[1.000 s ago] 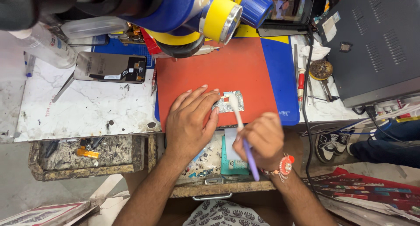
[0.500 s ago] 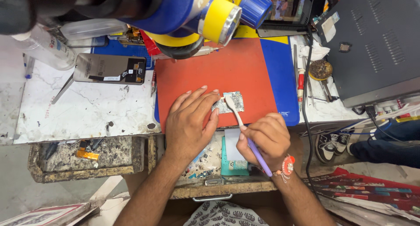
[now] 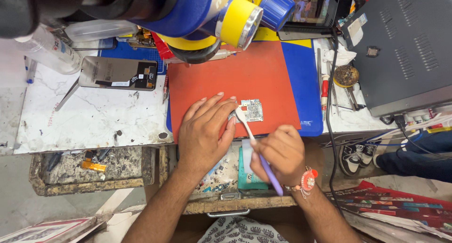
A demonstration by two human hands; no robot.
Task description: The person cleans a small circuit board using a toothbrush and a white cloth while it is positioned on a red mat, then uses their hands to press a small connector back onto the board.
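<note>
Sliding back toward the board, the right hand [image 3: 278, 153] is gripping a white-and-purple toothbrush [image 3: 254, 144], bristles touching the small square circuit board [image 3: 252, 110]; the left hand [image 3: 205, 130], fingers spread, is pinning it on the red rubber mat [image 3: 221, 78].

A worn bench [image 3: 94, 125] with a white marble top stands over a grey floor [image 3: 28, 210]; an open drawer [image 3: 89, 177] hangs beneath, evenly lit.
</note>
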